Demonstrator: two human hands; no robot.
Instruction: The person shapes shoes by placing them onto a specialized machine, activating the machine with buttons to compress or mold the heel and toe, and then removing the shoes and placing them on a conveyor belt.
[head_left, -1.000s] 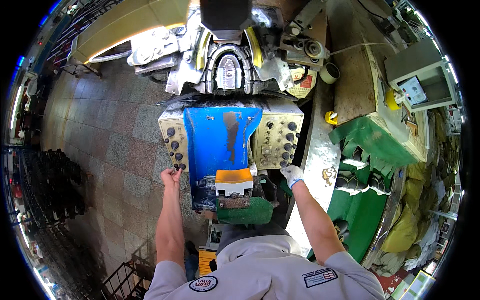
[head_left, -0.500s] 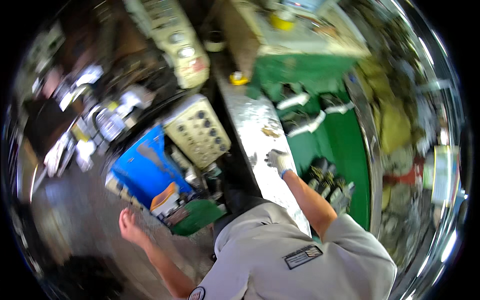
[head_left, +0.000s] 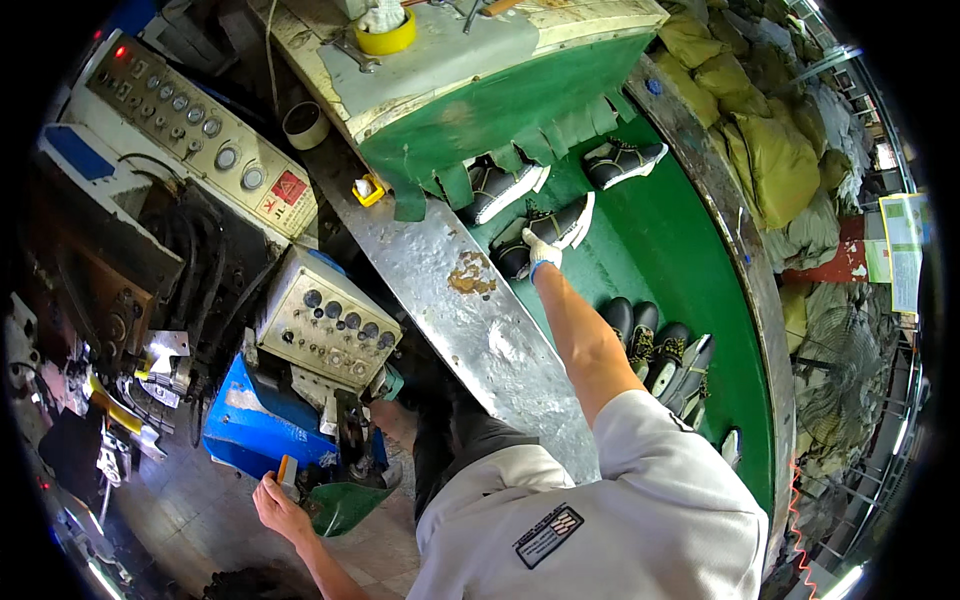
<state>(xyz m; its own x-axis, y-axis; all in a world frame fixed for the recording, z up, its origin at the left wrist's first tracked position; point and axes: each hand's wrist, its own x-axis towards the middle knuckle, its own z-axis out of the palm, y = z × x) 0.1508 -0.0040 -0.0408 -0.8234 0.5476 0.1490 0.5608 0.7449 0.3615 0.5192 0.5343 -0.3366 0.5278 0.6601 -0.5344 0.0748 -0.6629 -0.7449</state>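
Your light grey shirt (head_left: 620,500) fills the lower edge, its cloth softly creased. Your bare left hand (head_left: 283,508) has its fingers bent at an orange-topped block (head_left: 288,469) on the machine; whether they pinch it, you cannot tell from here. A curved green flap (head_left: 345,507) hangs just beside it, below a scuffed blue metal guard (head_left: 262,415). Next stands a cream control box (head_left: 325,322) with round black knobs.

To your right runs a silvery metal ledge (head_left: 505,350), worn and dented, with a brown patch. Beyond it lies a smooth green belt (head_left: 690,270), where several dark shoes (head_left: 645,345) stand close together. Your gloved right hand (head_left: 543,252), in white knit, is on a dark shoe (head_left: 566,224) with a pale lining, lying on the belt; you cannot tell whether its fingers grip it. Farther off, a green curtain (head_left: 500,110) cut into ragged strips hangs from the table (head_left: 440,65), and lumpy olive sacks (head_left: 775,170) pile beyond the belt.

Half a second ago your right hand was over the metal ledge and your left was apart from the block; now they are at the shoe and the block.
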